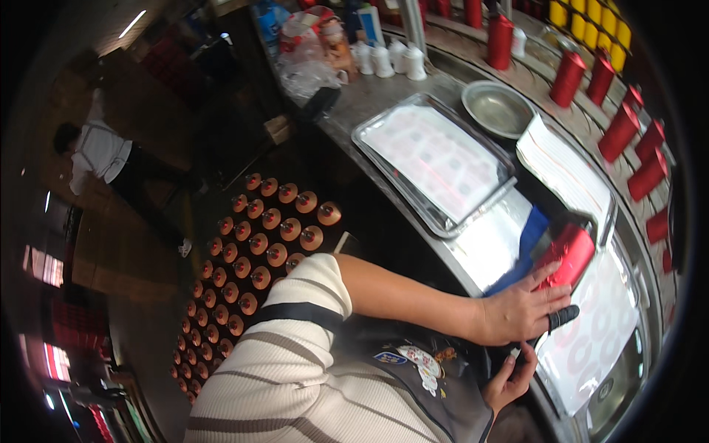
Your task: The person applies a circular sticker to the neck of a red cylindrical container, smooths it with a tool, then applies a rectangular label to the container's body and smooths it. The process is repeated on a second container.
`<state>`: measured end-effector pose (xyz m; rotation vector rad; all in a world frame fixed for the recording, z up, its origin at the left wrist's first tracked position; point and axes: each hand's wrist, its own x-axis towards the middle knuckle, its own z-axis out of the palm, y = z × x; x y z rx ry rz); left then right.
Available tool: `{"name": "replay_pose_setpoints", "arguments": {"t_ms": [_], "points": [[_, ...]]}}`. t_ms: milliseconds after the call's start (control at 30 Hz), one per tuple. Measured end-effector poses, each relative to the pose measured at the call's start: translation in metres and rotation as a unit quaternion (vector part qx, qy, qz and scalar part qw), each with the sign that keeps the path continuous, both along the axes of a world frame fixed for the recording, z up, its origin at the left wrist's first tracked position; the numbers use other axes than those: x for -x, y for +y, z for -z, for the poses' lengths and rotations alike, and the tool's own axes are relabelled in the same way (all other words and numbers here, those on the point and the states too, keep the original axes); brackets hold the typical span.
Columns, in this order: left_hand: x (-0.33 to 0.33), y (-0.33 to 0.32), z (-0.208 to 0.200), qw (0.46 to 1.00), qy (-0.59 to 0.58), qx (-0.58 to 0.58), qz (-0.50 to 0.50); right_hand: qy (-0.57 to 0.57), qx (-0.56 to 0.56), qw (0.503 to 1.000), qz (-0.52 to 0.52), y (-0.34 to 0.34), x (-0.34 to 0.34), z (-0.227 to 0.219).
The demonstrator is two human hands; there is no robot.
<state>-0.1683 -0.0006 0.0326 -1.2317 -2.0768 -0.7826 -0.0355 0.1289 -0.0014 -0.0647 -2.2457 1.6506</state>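
My left hand (pixel 521 311) reaches across to a shiny red cylinder (pixel 569 255), its fingers laid over the near end and its thumb hidden. A dark sleeve (pixel 563 318) covers one finger of that hand. The cylinder lies tilted beside a blue and black piece (pixel 526 244) at the worktop's edge. Just below, close to my apron, my right hand (pixel 511 378) is curled with thumb and forefinger near together. A small white piece (pixel 515 354) shows at those fingertips, too small to name.
Metal trays with white patterned sheets (pixel 436 159) (pixel 591 332) line the worktop, with a round metal basin (pixel 498 107) behind. Red cylinders (pixel 569 77) stand along a curved conveyor. Rows of copper-coloured round-topped items (pixel 258 244) fill the left. A person (pixel 107 151) is farther off.
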Motion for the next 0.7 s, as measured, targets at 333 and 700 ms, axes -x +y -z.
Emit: {"name": "replay_pose_setpoints", "arguments": {"t_ms": [333, 700], "points": [[-0.013, -0.037, 0.028, 0.966, -0.181, -0.179, -0.034, -0.015, -0.036, 0.999, -0.03, 0.023, 0.003, 0.035], [-0.013, -0.082, -0.014, 0.962, -0.236, -0.135, 0.031, 0.063, -0.18, 0.979, -0.073, -0.014, -0.009, -0.062]]}}
